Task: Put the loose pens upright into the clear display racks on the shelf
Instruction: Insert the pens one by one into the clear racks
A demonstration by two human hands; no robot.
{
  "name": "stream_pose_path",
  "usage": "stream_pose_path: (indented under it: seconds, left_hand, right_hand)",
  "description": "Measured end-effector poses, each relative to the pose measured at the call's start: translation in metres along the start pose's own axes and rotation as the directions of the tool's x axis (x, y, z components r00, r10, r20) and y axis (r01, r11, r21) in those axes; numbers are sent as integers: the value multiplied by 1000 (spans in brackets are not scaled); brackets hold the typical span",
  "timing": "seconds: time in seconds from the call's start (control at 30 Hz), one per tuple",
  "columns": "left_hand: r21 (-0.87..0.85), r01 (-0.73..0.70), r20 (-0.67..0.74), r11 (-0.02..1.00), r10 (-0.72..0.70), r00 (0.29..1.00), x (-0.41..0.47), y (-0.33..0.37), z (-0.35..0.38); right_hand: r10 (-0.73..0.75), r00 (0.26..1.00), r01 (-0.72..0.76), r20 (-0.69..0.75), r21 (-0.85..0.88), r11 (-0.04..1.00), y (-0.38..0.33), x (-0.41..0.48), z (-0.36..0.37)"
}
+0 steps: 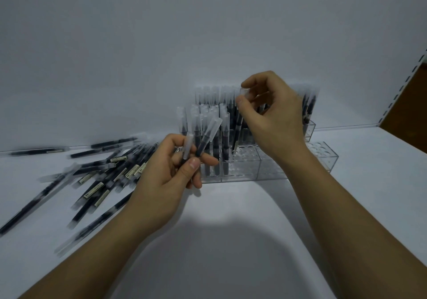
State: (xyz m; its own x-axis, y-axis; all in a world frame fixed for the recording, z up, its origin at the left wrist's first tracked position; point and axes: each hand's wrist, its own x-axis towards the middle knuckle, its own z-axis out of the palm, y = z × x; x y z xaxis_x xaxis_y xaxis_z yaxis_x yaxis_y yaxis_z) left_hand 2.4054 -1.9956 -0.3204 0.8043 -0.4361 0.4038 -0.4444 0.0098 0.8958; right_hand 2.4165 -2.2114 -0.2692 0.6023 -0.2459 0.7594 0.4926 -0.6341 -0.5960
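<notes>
Pen (238, 124) pinched by right hand (275, 116) over rack (245, 170), two pens (208, 137) gripped in left hand (168, 174)

Both forearms reach in bare. Left hand (171, 171) grips two pens (209, 132), right hand (275, 116) up higher pinches a single pen (239, 123).

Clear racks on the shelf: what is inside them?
Upright pens fill the left and back holes of the clear racks; front right holes show empty. The right hand covers part of the back rows, hiding them.
</notes>
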Motion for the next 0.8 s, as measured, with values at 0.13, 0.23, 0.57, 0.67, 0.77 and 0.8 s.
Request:
stream_pose_path:
  seconds: [0.13, 0.23, 0.57, 0.67, 0.77, 0.8]
  left_hand:
    - [-7, 0, -1, 1000, 0, 1000, 0, -1, 0]
    - [-17, 2, -13, 1000, -2, 1000, 1, -1, 0]
    - [-73, 3, -94, 997, -10, 996, 3, 0, 1]
    - [-74, 5, -111, 997, -13, 994, 4, 0, 0]
    - [-80, 10, -138, 997, -21, 990, 4, 1, -2]
    - [-85, 14, -146, 996, -26, 989, 4, 1, -3]
  right_hand:
    - [3, 999, -2, 46, -34, 999, 1, -1, 2]
    - [22, 996, -18, 84, -44, 999, 1, -2, 2]
    - [16, 983, 5, 181, -114, 994, 2, -6, 5]
    - [-49, 995, 54, 85, -53, 997, -4, -7, 4]
    - [-82, 990, 70, 116, 105, 992, -13, -7, 1]
    - [-89, 984, 66, 152, 145, 987, -16, -7, 0]
